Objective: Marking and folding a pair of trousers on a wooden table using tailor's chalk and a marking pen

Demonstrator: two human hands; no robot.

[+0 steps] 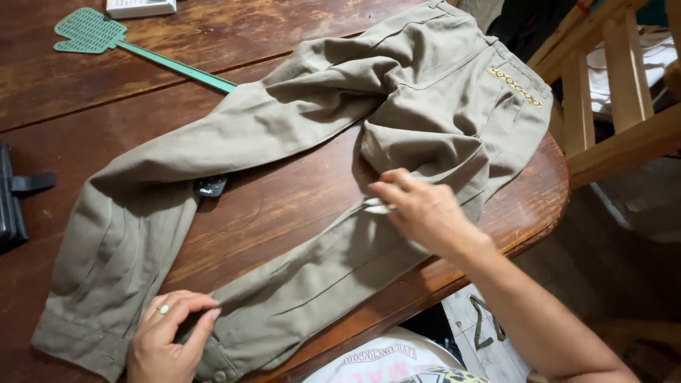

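**Ana:** While the trousers lie spread across the bench, where are the hands on them?

**Ben:** The left hand sits at the near leg's hem, its fingers curled and pinching a fold of cloth there. The right hand rests near the crotch seam, thumb and fingers drawn together on a bit of fabric.

**Ana:** So both are gripping?

**Ben:** Both look closed on cloth, yes. The waistband runs beyond the right fingers toward the bench's rounded edge; the other leg stretches away past the left fingers.

**Ana:** How would it handle?

**Ben:** I'd judge it soft, limp and light. It will sag and crease wherever it isn't held, so seams, hems and the waistband give the firmest hold.

**Ana:** Anything else about?

**Ben:** A green fly swatter lies well beyond the far leg, a small black tag-like thing peeks from under that leg, and a wooden chair stands off past the right fingers.
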